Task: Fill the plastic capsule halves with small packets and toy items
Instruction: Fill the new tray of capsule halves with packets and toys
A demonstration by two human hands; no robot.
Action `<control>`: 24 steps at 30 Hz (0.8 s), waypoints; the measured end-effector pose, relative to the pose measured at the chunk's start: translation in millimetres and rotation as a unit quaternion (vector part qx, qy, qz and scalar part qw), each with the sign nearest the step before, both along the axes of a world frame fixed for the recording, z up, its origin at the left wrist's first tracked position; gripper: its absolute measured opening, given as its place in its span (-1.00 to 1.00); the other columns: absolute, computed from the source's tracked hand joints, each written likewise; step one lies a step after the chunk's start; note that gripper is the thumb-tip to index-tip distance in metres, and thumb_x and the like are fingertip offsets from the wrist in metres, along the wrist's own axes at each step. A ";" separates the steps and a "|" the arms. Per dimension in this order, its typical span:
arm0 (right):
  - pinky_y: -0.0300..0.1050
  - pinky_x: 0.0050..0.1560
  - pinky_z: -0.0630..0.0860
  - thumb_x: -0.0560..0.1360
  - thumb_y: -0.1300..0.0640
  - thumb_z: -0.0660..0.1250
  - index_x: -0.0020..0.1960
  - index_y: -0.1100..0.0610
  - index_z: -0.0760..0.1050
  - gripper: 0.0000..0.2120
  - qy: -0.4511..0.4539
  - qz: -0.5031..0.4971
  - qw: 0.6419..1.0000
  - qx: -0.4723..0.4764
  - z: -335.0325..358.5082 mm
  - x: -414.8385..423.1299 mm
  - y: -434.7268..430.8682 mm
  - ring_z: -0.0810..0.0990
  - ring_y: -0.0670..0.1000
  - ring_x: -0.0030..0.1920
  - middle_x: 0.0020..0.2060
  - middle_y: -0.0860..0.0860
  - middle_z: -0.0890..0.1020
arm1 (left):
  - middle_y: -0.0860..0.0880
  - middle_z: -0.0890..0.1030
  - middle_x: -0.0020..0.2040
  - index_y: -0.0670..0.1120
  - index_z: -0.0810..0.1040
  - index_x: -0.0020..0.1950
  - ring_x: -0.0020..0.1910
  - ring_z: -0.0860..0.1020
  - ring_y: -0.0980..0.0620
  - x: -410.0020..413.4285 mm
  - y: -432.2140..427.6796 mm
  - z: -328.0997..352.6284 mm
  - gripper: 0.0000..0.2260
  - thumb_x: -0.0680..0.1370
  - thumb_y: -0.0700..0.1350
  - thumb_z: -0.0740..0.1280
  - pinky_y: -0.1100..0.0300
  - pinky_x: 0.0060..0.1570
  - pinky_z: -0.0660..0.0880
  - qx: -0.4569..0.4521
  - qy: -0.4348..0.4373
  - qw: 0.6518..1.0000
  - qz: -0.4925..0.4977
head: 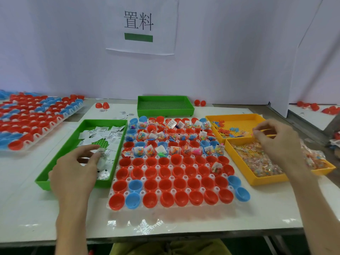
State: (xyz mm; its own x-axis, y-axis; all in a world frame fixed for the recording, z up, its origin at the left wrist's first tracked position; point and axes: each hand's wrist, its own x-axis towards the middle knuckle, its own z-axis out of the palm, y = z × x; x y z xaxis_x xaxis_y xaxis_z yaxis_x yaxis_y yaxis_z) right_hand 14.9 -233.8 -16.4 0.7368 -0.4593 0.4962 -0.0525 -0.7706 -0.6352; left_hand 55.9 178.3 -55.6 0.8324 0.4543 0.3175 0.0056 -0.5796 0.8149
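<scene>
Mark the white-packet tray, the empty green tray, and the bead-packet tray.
white-packet tray (pixel 70 142): head view, left wall.
empty green tray (pixel 165 105): head view, bare floor.
bead-packet tray (pixel 268 179): head view, front wall.

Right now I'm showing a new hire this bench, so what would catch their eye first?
The grid of red and blue capsule halves in the middle, its far rows already filled. Then the green tray of white packets on the left, where the left hand reaches, and the yellow trays of colourful bits on the right, under the right hand.
</scene>
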 end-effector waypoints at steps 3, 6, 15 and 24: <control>-0.11 -0.18 0.54 0.54 0.16 0.41 -0.10 0.04 0.58 -0.94 -0.024 0.038 0.998 0.033 5.7 -1.6 13.8 0.62 -0.07 -0.10 -0.17 -0.08 0.65 | 0.06 0.66 -0.09 0.06 0.71 0.01 -0.07 0.58 0.02 1.5 1.6 -3.1 -0.92 0.57 -0.06 0.42 -0.14 0.17 0.51 -0.012 -0.015 1.000 0.002; -0.09 -0.15 0.55 0.53 0.16 0.42 -0.11 0.04 0.59 -0.94 -0.034 0.075 0.995 0.055 9.2 -4.2 29.2 0.64 -0.03 -0.10 -0.16 -0.05 0.67 | 0.03 0.67 -0.05 0.01 0.70 0.01 -0.01 0.58 -0.02 2.7 2.7 -5.9 -0.91 0.57 -0.05 0.40 -0.18 0.22 0.48 -0.031 -0.037 0.999 0.005; -0.24 -0.11 0.59 0.54 0.17 0.42 -0.08 0.03 0.59 -0.94 -0.030 0.155 0.983 0.090 23.5 -6.1 69.4 0.67 -0.09 -0.14 -0.20 -0.13 0.69 | -0.01 0.68 -0.09 0.02 0.68 0.02 -0.14 0.60 -0.01 -0.5 3.6 -2.1 -0.90 0.55 -0.14 0.42 0.10 -0.04 0.49 -0.116 -0.148 0.982 -0.011; -0.26 -0.21 0.59 0.56 0.26 0.39 -0.05 0.13 0.60 -0.94 -0.114 0.228 0.937 0.237 39.9 0.1 128.5 0.61 -0.10 -0.37 -0.28 -0.03 0.68 | -0.02 0.70 -0.12 0.02 0.66 0.02 -0.16 0.67 0.02 3.3 4.0 -4.0 -0.87 0.53 -0.19 0.45 0.33 -0.11 0.57 -0.131 -0.149 0.980 -0.013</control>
State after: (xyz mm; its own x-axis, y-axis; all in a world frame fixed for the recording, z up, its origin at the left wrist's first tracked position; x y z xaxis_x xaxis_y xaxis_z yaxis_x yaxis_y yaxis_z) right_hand 15.0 -105.3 23.5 0.8099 -0.3307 0.4844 0.3924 -0.3083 -0.8666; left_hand 59.3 182.3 -59.5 0.7331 0.5319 0.4238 -0.2678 -0.3470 0.8988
